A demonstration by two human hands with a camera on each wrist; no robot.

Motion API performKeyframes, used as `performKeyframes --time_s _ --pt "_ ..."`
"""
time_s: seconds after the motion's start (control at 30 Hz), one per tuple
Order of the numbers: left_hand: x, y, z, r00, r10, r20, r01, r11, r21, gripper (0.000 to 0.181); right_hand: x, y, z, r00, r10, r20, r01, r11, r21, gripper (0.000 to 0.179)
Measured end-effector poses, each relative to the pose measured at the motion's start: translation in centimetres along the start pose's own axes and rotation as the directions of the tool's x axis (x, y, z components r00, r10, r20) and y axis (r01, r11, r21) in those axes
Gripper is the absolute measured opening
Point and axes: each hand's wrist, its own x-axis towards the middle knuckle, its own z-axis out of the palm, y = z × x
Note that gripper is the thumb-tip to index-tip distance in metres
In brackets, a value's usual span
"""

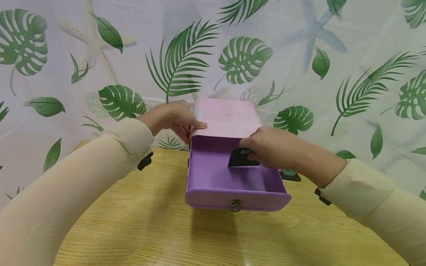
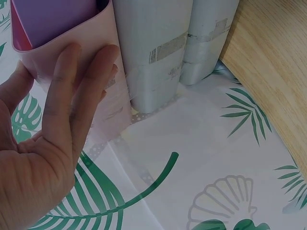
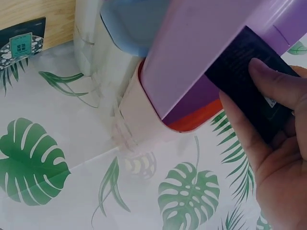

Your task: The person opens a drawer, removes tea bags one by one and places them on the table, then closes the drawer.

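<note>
The pink casing [image 1: 229, 118] of a small drawer unit has its purple drawer [image 1: 208, 173] pulled well out toward me. My left hand [image 1: 178, 116] grips the casing's left front corner, thumb on top and fingers along the side, as the left wrist view also shows. Over the drawer, my right hand [image 1: 271, 147] pinches a flat black packet [image 1: 237, 158] between thumb and fingers. In the right wrist view, small pale print marks the packet [image 3: 235, 62], and something orange [image 3: 201, 115] shows at the casing opening beside the drawer.
Below the pink casing are more units, one with a blue drawer front [image 3: 132, 28] and white bodies [image 2: 153, 48]. Another black packet with a green label [image 3: 21, 45] lies on the wooden table [image 1: 139, 221] to the right. A leaf-patterned cloth [image 1: 299, 74] hangs behind.
</note>
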Motion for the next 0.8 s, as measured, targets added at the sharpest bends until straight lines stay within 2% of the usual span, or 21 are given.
performKeyframes --time_s 0.2,0.37,0.8 --pt "0.0 0.0 0.0 1.000 -0.001 -0.002 0.001 1.000 0.006 0.040 -0.5 0.5 -0.5 0.998 -0.014 -0.068 0.014 1.000 -0.001 0.020" --pt "-0.1 0.0 0.0 1.000 0.004 -0.001 -0.004 1.000 0.013 0.039 -1.1 1.2 -0.9 0.993 0.020 -0.119 -0.023 0.999 -0.024 0.024" --pt "0.0 -0.1 0.0 1.000 0.005 -0.009 -0.004 1.000 0.021 0.040 -2.7 3.6 -1.7 0.980 0.034 -0.198 -0.022 0.998 0.063 0.023"
